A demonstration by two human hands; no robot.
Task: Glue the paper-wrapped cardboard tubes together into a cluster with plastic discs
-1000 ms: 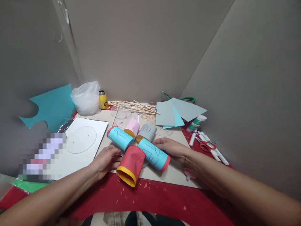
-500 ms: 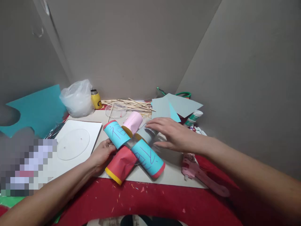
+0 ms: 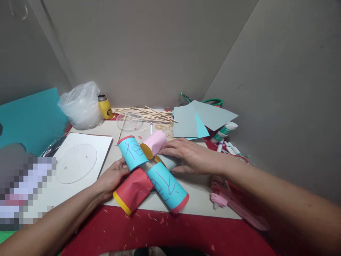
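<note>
Several paper-wrapped tubes lie in a star-shaped cluster on a grey board (image 3: 197, 199). A red tube with a yellow rim (image 3: 131, 191) points toward me, two cyan tubes with blue writing (image 3: 131, 152) (image 3: 167, 186) flank it, and a pink tube (image 3: 155, 143) lies behind. My left hand (image 3: 113, 176) rests against the cluster's left side, fingers curled by the red and cyan tubes. My right hand (image 3: 188, 156) lies flat with fingers stretched over a grey tube (image 3: 170, 163), which it mostly hides.
A white sheet with a clear disc (image 3: 76, 163) lies at left. Behind are a plastic bag (image 3: 78, 105), a yellow bottle (image 3: 104, 106), wooden skewers (image 3: 145, 113) and grey paper sheets (image 3: 202, 119). Markers and a glue bottle (image 3: 223, 131) are at right, a pink tool (image 3: 234, 206) nearer.
My right hand has come off the near cyan tube, risen and settled flat on the grey tube. The cluster has turned a little. My left hand has stayed at its left side.
</note>
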